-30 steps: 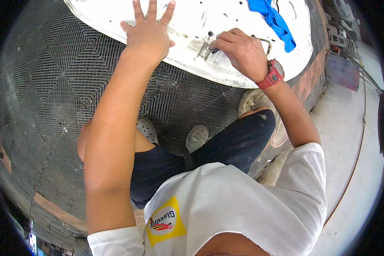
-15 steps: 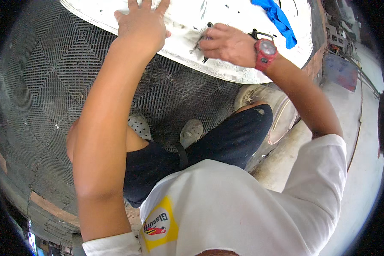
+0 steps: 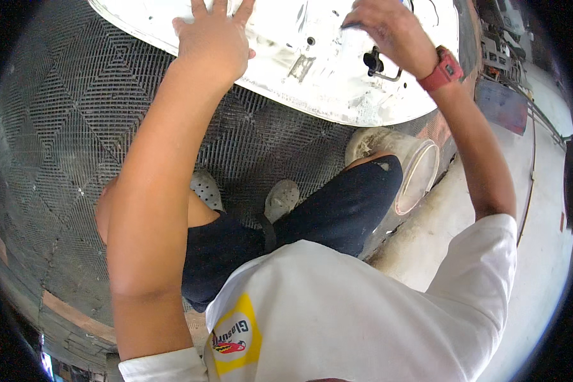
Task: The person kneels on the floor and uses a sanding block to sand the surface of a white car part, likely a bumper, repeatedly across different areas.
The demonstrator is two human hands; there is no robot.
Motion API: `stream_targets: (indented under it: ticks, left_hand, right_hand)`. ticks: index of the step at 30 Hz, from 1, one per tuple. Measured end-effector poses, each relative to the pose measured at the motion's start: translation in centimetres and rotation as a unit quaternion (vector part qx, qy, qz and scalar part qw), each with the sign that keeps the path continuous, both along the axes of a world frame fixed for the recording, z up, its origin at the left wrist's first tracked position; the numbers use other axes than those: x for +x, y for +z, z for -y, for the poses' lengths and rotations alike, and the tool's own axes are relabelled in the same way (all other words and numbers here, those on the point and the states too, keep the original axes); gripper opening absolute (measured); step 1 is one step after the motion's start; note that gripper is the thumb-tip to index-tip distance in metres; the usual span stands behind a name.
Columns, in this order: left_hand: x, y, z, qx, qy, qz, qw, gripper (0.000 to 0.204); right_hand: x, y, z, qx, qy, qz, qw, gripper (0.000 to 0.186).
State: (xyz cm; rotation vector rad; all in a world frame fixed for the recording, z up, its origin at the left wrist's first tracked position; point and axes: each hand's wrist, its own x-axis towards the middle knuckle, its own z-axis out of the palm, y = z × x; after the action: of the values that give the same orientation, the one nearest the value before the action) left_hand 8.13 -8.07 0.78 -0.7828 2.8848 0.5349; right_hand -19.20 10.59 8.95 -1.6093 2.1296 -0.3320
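Note:
A white metal panel (image 3: pixel 337 95) with holes and wet-looking patches reaches in from the top edge. My left hand (image 3: pixel 213 38) lies flat on its left part, fingers spread. Over the panel's right part is my right hand (image 3: pixel 391 32), its fingers curled together. A thin dark piece (image 3: pixel 351 25) shows at their tips; most of it is hidden, so I cannot tell its kind. Just below this hand, a black handle-like fitting (image 3: pixel 382 65) sits on the panel. A sliver of blue cloth (image 3: pixel 407 4) shows at the top edge, beyond the right hand.
Black ridged matting (image 3: pixel 76 127) covers the floor. A dirty whitish bucket (image 3: pixel 417 169) lies beside my right knee, below the panel's edge. My feet in grey clogs (image 3: pixel 281 198) are on the matting. A pale wall (image 3: pixel 535 210) runs along the right.
My right hand has moved right and up the panel, uncovering a small rectangular recess and the black fitting. It now covers most of the blue cloth. My left hand stays in place.

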Motion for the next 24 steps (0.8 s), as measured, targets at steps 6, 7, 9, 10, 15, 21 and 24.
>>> stream_targets:
  ticks: [6, 7, 9, 10, 15, 21, 24]
  left_hand:
    - [0.4, -0.2, -0.5, -0.005, 0.005, -0.009, 1.0, 0.106]
    - [0.5, 0.1, -0.7, -0.006, 0.0, -0.014, 1.0, 0.106]
    - [0.7, 0.9, -0.9, -0.008, -0.011, -0.024, 1.0, 0.106]
    - [0.5, 1.2, -0.8, -0.004, -0.006, -0.01, 1.0, 0.106]
    - [0.2, 1.2, -0.7, -0.016, 0.004, 0.023, 1.0, 0.107]
    - [0.3, 0.6, -1.5, -0.062, 0.026, -0.008, 0.998, 0.101]
    - [-0.7, -2.5, -0.7, -0.111, -0.006, 0.052, 0.992, 0.106]
  right_hand:
    - [6.7, -3.2, 0.4, -0.04, 0.228, -0.165, 0.959, 0.02]
    - [7.0, -3.7, 0.5, -0.039, 0.206, -0.167, 0.964, 0.021]
    - [7.1, -4.2, 1.1, -0.051, 0.259, -0.164, 0.95, 0.021]
    - [6.8, -4.1, 1.5, -0.054, 0.287, -0.178, 0.94, 0.02]
    - [7.1, -4.0, 1.3, -0.061, 0.307, -0.233, 0.921, 0.019]
    - [7.2, -3.4, 2.2, -0.068, 0.321, -0.223, 0.918, 0.018]
    - [7.4, -3.6, 0.8, -0.072, 0.304, -0.22, 0.924, 0.021]
